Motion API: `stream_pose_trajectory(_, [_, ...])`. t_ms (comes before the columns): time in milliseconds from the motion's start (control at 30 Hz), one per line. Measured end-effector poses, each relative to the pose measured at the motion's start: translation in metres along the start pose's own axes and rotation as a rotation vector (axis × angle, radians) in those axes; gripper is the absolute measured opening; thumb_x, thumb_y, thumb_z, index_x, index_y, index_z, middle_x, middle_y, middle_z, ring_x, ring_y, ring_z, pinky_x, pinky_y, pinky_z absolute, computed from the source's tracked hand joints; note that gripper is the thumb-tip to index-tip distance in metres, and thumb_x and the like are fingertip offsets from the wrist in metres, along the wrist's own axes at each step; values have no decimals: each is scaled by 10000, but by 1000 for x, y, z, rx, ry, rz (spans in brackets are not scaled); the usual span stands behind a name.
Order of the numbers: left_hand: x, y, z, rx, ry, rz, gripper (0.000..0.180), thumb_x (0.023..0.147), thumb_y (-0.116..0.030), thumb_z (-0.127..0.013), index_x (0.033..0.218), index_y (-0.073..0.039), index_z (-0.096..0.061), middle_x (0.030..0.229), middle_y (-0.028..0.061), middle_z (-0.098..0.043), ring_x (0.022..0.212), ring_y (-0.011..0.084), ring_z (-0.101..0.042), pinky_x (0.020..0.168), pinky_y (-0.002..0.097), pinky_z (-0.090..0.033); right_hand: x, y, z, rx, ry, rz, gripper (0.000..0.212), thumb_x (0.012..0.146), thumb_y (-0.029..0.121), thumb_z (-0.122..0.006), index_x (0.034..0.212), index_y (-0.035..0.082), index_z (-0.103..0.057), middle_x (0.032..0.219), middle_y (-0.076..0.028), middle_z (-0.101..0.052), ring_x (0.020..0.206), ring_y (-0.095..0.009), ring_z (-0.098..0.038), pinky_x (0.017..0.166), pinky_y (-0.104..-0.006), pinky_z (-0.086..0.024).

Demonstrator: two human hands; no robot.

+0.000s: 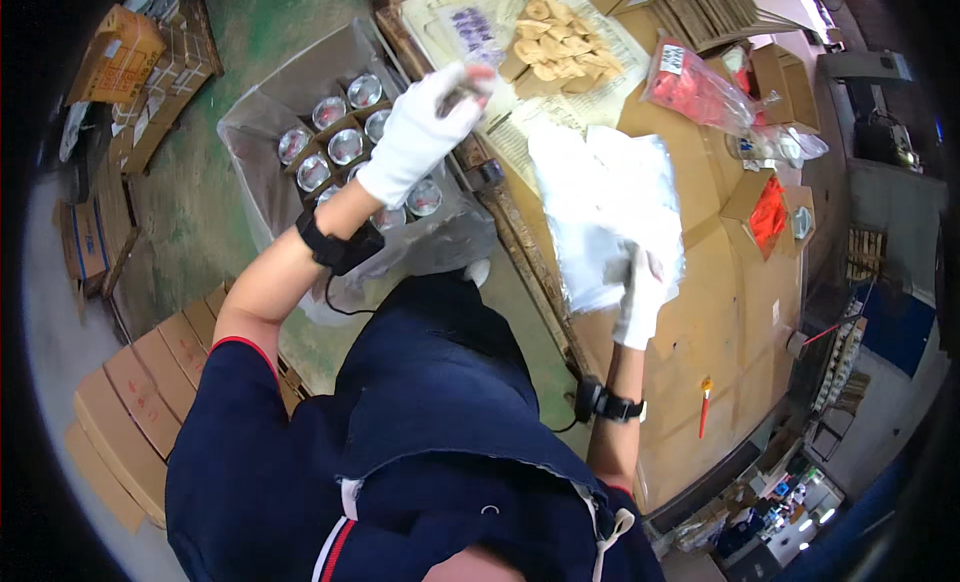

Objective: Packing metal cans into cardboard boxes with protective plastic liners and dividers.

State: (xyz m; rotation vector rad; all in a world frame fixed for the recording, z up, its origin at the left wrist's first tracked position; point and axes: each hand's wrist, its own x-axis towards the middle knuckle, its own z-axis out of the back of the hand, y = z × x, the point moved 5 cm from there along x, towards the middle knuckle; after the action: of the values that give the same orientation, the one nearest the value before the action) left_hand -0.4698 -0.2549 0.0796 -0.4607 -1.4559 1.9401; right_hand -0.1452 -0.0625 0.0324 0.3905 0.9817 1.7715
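My left hand, in a white glove, is raised over the table's near edge beside a lined carton. Its fingers are closed round a small red and dark silvery piece, mostly hidden and blurred. Several round, shiny metal-topped items stand in the carton between cardboard dividers, some showing red. On the table, my gloved right hand pinches the lower edge of a clear plastic bag lying with whitish, glaring sheets. Its fingertips are partly smeared.
Beige curved pieces and small purple items lie on printed paper at the table's far side. Red-filled bags and an open box with orange-red contents sit rightward. A red-handled brush lies nearer. Cartons stand left.
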Motion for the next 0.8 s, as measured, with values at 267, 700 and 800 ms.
stream_pose_trajectory(267, [92,60,-30,109,143,31,835,761,-166,-721,1447,-40,-262,1383,195,-426,1221,250,-483,962,341,-439,82,125,-83,445,284,34,512,867,146,-628,1326,-14,-466,1197,-183,-604,1009,-217,-631,821,-312,-512])
stream_pose_trajectory(700, [111,76,-115,350,-3,419,819,569,-307,-838,1161,81,-427,1065,228,-624,1026,330,-606,877,358,-482,216,77,-179,12,-205,429,840,599,246,-748,1300,-88,-429,1124,-271,-608,1019,-380,-608,878,-386,-492])
stream_pose_trajectory(800, [110,82,-104,321,-194,311,746,595,-281,-829,1152,51,-460,1042,203,-641,1004,322,-615,862,348,-490,215,94,-187,51,-157,459,829,584,280,-760,1255,-100,-457,1111,-258,-612,1024,-381,-602,880,-382,-494])
